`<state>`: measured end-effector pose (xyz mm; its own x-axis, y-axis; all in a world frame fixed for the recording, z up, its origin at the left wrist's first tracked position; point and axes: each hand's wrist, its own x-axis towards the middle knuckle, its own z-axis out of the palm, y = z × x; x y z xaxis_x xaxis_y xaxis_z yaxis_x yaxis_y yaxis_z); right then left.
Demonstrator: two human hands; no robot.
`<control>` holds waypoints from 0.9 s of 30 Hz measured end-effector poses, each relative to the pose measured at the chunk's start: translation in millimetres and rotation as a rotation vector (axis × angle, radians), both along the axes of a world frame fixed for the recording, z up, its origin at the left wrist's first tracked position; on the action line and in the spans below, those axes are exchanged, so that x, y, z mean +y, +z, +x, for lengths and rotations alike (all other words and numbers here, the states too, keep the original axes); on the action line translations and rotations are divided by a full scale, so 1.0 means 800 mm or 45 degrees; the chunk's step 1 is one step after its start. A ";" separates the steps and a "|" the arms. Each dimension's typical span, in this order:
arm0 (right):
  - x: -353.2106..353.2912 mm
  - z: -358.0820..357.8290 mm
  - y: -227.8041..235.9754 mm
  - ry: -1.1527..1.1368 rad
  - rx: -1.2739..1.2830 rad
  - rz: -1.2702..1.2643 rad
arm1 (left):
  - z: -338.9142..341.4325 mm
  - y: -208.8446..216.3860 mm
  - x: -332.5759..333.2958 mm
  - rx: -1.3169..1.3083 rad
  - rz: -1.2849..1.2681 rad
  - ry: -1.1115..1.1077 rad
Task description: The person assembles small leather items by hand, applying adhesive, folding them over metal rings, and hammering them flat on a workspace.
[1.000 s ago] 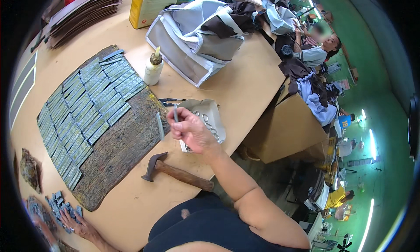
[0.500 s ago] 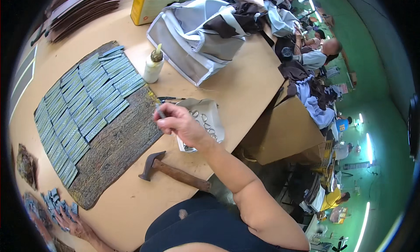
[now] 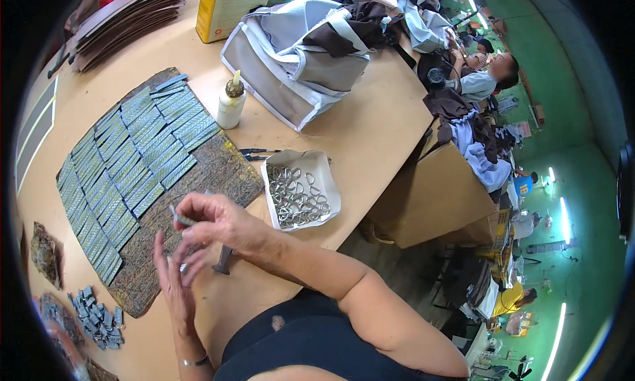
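My right hand (image 3: 215, 221) is closed in a pinch on a small grey-blue strip (image 3: 182, 217), partly hidden by the fingers. Just below it, my left hand (image 3: 177, 278) is raised with its fingers apart and holds nothing that I can see. Both hands are over the near end of a dark, glue-stained board (image 3: 169, 206). Rows of flat grey-blue strips (image 3: 132, 153) cover its far part. A white tray (image 3: 335, 189) of metal D-rings (image 3: 301, 199) stands right of my right hand. Under my right forearm lies a hammer (image 3: 223, 260), its handle mostly hidden.
Small dark folded pieces (image 3: 96, 318) are heaped at the lower left. Beyond the board stand a white glue bottle (image 3: 231, 104), a yellow can (image 3: 228, 14) and a grey bag (image 3: 297, 63). Pliers (image 3: 258, 153) lie by the tray. A cardboard box (image 3: 430, 199) sits past the table's right edge.
My right hand has moved from beside the tray leftward and nearer, over the board. My left hand has left the heap of small pieces and come up beside it.
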<state>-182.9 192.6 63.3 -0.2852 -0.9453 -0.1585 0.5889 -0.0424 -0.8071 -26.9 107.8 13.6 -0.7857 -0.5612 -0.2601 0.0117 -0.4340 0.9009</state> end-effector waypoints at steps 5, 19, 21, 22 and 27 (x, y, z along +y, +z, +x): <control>0.003 0.013 0.005 0.127 0.243 -0.007 | -0.039 -0.030 0.003 0.264 0.205 -0.023; 0.022 0.013 -0.007 -0.369 1.509 0.328 | -0.045 -0.013 0.022 0.297 0.446 0.083; 0.027 0.015 -0.022 -0.333 1.840 0.305 | -0.042 -0.023 0.021 0.198 0.288 0.057; 0.029 0.017 -0.026 -0.312 2.005 0.291 | -0.041 -0.027 0.021 0.149 0.209 0.044; 0.035 0.027 -0.041 -0.216 2.047 0.254 | -0.041 -0.034 0.021 0.044 -0.029 -0.028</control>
